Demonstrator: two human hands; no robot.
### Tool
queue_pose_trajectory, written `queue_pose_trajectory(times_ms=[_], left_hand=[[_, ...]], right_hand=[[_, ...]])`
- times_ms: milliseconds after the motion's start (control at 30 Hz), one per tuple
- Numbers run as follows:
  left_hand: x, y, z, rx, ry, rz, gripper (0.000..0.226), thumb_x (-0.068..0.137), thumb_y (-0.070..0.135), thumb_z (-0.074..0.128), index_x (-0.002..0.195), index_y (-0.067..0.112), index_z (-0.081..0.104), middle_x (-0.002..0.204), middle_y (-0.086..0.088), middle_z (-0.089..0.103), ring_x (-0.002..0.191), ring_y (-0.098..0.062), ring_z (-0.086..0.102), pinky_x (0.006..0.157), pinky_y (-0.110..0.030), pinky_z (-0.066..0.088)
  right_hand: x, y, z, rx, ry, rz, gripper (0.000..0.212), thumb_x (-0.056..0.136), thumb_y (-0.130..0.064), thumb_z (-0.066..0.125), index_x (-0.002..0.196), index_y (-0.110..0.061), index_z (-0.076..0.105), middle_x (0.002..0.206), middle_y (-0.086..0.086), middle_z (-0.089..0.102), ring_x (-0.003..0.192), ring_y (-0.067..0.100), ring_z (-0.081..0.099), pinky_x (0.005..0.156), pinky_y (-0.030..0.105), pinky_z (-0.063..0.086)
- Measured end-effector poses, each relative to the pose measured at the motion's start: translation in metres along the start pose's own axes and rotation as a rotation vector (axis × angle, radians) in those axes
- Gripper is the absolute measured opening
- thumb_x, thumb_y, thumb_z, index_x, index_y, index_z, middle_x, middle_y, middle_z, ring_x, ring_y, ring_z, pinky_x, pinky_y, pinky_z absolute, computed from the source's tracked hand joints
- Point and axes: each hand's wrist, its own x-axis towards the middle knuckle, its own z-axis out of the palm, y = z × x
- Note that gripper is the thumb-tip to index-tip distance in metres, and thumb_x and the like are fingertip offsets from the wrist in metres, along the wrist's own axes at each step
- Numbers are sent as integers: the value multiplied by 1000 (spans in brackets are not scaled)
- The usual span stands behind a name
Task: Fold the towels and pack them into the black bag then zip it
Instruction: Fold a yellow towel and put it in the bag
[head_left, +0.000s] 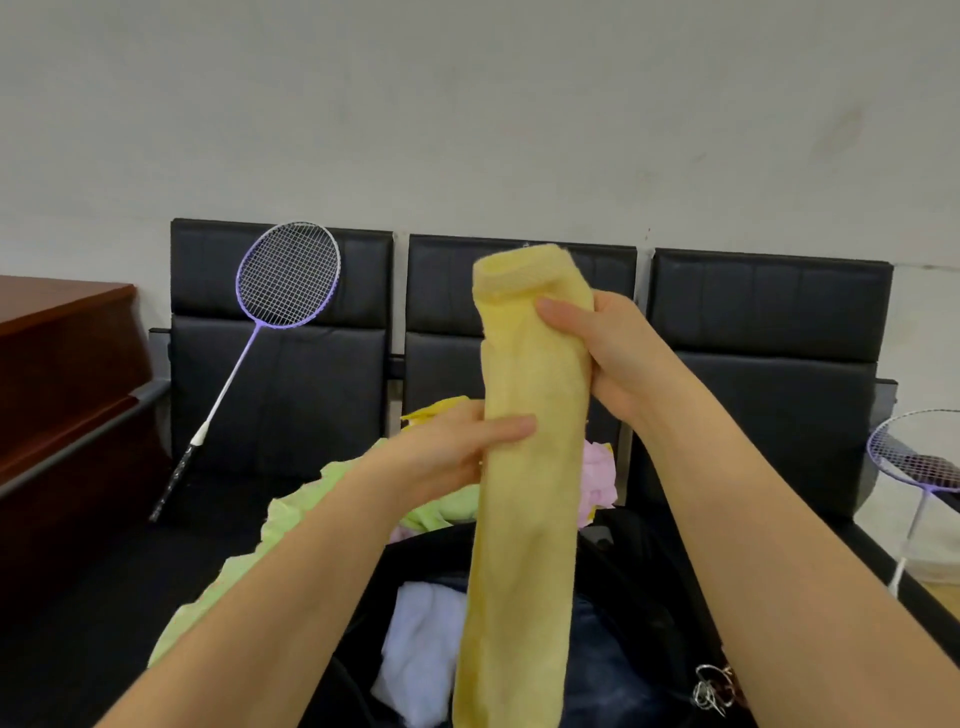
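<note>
A yellow towel (530, 467), folded into a long narrow strip, hangs upright in front of me. My right hand (608, 358) grips it near the top, thumb across the front. My left hand (457, 452) holds it lower down from the left, thumb on the front. The strip's lower end hangs over the open black bag (639, 582) at the bottom centre. Inside the bag lies a white towel (421, 649). A light green towel (291, 525), a pink towel (597, 478) and another yellow towel (436, 410) lie loose behind the bag.
A row of black padded seats (280, 364) runs along the white wall. A purple badminton racket (270, 322) leans on the left seat; another racket (919, 467) shows at the right edge. A brown wooden desk (62, 374) stands at the left. Metal keys (711, 686) lie by the bag.
</note>
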Motion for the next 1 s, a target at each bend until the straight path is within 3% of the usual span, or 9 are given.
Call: queue_pose_trajectory(times_ms=[167,300,400,500,633,700,800,900,1000], left_hand=[[-9,-19,17,-107,146,84,12,86,9,65,98,11,66,89,0,76,82,-13,72,73,-26,59],[-10,-16,22,-158,254,85,17,89,11,62,105,7,65,91,-5,75,79,-16,72,67,-28,60],[-9,-14,19,-231,317,25,21,93,15,59,111,6,63,97,-9,72,82,-19,70,66,-32,58],[-8,-20,12,-340,310,-84,30,95,25,54,116,7,64,108,-11,71,96,-24,67,79,-38,53],[-14,-35,9,-343,196,-116,34,96,36,47,91,20,76,101,-3,74,89,-16,72,80,-34,52],[-23,-45,8,-340,164,-136,28,91,40,51,99,22,71,98,-2,75,85,-15,72,74,-32,57],[-37,-66,3,-370,114,-130,40,78,37,57,114,20,62,107,-3,73,98,-18,70,84,-36,55],[-46,-81,4,-187,111,-184,43,73,27,65,112,7,63,110,-8,72,105,-22,67,93,-37,52],[-47,-82,7,-60,196,-140,22,83,9,66,104,2,66,107,-13,72,101,-26,69,87,-36,56]], right_hand=[[-4,13,1,38,162,130,36,95,-25,61,122,-2,60,116,14,68,106,29,67,80,35,56],[-35,49,-9,189,-9,381,68,79,-61,51,120,-7,63,112,11,71,105,25,68,84,38,55],[-66,87,-19,245,-116,456,57,91,-38,60,134,-3,51,132,19,59,122,34,57,100,47,47],[-81,106,-21,81,-311,440,43,79,-15,76,119,-7,61,121,12,68,111,26,65,97,39,52],[-78,108,-16,19,-267,369,41,77,-12,70,118,-14,62,114,5,72,107,21,68,93,35,54],[-74,107,-12,72,-258,324,41,77,-11,68,117,-16,62,112,4,72,104,19,69,90,32,56],[-67,108,-6,159,-211,325,47,85,-8,63,132,-7,55,111,6,72,100,18,70,85,29,57],[-54,112,-6,200,-121,383,60,87,-10,68,143,-8,45,130,11,63,112,23,65,87,33,57],[-45,107,-13,272,53,427,95,57,-33,94,136,-8,49,140,10,53,113,23,65,84,42,58]])
